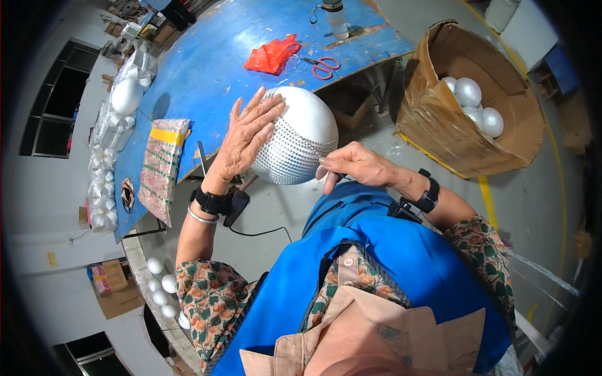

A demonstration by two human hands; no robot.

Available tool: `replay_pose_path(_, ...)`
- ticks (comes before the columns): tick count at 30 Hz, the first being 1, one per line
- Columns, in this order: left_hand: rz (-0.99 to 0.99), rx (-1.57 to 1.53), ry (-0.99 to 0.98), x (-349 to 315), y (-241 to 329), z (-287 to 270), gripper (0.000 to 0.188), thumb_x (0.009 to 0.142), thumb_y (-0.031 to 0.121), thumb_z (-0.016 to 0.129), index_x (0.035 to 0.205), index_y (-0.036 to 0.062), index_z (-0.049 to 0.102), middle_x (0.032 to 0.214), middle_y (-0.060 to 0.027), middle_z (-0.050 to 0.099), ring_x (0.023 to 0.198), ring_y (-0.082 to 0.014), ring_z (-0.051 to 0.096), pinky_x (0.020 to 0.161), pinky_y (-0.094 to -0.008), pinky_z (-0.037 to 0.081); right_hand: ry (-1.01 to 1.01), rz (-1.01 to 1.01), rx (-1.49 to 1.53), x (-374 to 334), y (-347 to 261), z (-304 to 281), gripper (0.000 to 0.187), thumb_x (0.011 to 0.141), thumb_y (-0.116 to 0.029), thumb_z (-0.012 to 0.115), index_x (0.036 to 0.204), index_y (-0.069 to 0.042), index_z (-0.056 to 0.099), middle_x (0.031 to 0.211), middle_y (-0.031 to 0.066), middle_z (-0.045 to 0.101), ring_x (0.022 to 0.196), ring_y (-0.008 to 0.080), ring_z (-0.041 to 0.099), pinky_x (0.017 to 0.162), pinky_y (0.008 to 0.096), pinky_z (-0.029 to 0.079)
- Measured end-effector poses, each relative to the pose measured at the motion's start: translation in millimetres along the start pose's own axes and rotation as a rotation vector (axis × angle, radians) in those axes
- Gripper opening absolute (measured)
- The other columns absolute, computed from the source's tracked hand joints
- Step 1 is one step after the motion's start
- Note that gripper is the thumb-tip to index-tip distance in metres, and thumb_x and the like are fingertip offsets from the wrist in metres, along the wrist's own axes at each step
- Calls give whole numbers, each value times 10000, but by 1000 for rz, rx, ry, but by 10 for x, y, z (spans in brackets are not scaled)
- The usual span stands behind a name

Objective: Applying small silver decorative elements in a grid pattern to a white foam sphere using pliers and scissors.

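A large white ball (307, 109) is in front of me, its lower part covered with rows of small silvery studs and its upper part smooth and bare. My left hand (248, 135) lies flat on the ball's left side with the fingers stretched out. At the ball's lower right edge, my right hand (360, 166) is closed in a pinch. A dark bit shows under its fingers, too small to name. Below the ball a metal rod (249, 183) is partly visible; whether it carries the ball is hidden.
On the blue table (207, 69) lie a red plastic bag (271, 56), red-handled scissors (323, 66), a bottle (337, 22) and a studded packet (164, 166). A cardboard box (433, 119) at the right holds several silvery balls (468, 92). Several white balls (155, 266) sit at lower left.
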State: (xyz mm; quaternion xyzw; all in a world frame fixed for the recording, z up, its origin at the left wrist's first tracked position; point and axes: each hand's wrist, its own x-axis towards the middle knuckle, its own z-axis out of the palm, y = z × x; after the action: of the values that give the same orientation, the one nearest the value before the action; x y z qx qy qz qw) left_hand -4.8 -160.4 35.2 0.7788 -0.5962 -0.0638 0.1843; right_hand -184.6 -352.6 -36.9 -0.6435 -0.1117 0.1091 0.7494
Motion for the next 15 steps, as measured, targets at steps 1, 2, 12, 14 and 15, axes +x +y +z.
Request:
replay_pose_path(1,-2,3,-2,-2,11,-1,647,793,524,557,1322,167,454,1416,-74,360,1372,-278,185,1068,-566,39,5,25,3,-6,-14,-3,418,951,-320,452,956,54,639,758,79,681,820,106,580,830,272,430)
replay_pose_path(2,42,-5,64,-10,35,6,606,813,491,547,1316,165,462,1415,-74,363,1372,-280,186,1068,-566,38,10,49,7,-11,-23,-10,417,950,-319,454,955,55,638,754,80,680,825,112,584,834,275,429)
replay_pose_path(12,-7,66,15,-9,21,27,581,831,418,559,1333,151,437,1410,-71,371,1371,-277,191,1074,-555,33,-18,-15,-33,34,25,-124,417,941,-330,472,929,50,643,739,73,677,794,105,582,811,267,437)
replay_pose_path(14,-1,64,34,-1,27,39,559,838,405,553,1325,151,449,1407,-69,376,1371,-277,191,1077,-549,33,-14,32,-46,23,5,-118,411,938,-329,479,919,47,645,731,68,675,780,105,584,808,263,439)
replay_pose_path(15,7,61,57,6,35,48,537,845,392,546,1317,151,461,1404,-67,380,1371,-277,191,1079,-543,33,-14,32,-44,24,13,-120,411,938,-329,479,919,47,645,731,68,675,780,105,584,808,263,439)
